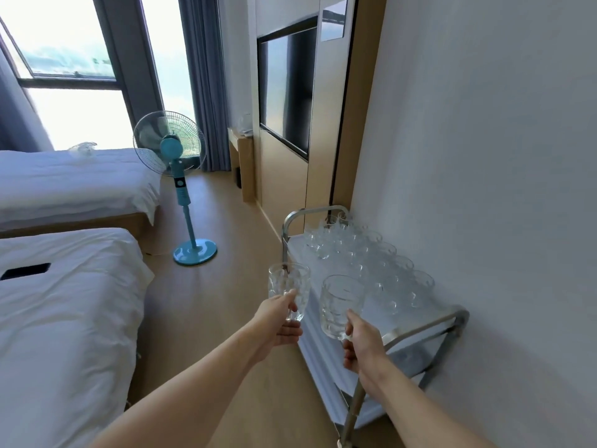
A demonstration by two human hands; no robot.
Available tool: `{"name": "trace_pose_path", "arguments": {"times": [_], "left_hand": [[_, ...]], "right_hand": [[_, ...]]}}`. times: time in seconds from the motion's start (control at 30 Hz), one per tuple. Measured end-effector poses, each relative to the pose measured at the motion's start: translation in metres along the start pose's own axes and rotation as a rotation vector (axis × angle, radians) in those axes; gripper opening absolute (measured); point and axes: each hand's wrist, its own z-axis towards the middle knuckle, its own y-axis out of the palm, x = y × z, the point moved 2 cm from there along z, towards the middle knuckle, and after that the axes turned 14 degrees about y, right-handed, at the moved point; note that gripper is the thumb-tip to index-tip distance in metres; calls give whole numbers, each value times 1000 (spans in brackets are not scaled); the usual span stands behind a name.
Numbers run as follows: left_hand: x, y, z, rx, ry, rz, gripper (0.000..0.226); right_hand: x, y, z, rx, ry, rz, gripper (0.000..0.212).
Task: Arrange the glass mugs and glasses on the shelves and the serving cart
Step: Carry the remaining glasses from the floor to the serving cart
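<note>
My left hand (280, 321) grips a clear patterned glass (288, 290) by its lower part, upright, just left of the serving cart's edge. My right hand (361, 342) holds a larger clear glass mug (340, 303) over the near end of the cart's top shelf. The metal-framed serving cart (420, 328) stands against the right wall. Several glasses and mugs (365, 253) stand in rows along its top, mostly on the wall side. A lower shelf (326, 376) shows beneath.
Two white beds (64, 318) fill the left, with a dark phone (26, 270) on the near one. A teal pedestal fan (181, 185) stands on the wooden floor. A wall-mounted TV (287, 88) and a wooden desk (240, 147) are beyond the cart.
</note>
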Motion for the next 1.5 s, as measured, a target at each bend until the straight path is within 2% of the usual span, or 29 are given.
{"name": "trace_pose_path", "arguments": {"times": [0.27, 0.57, 0.93, 1.27, 1.5], "left_hand": [[-3, -21, 65, -42, -52, -11, 39], [0, -14, 151, -72, -71, 43, 38], [-8, 30, 283, -187, -173, 118, 38], [-14, 62, 360, -246, -231, 162, 37], [-22, 78, 413, -351, -325, 225, 33]], "right_hand": [[-15, 36, 42, 63, 77, 13, 40], [-44, 55, 121, 83, 117, 74, 41], [-78, 55, 231, 126, 254, 136, 40], [-96, 52, 286, 207, 323, 192, 37], [-104, 66, 324, 273, 390, 233, 39]]}}
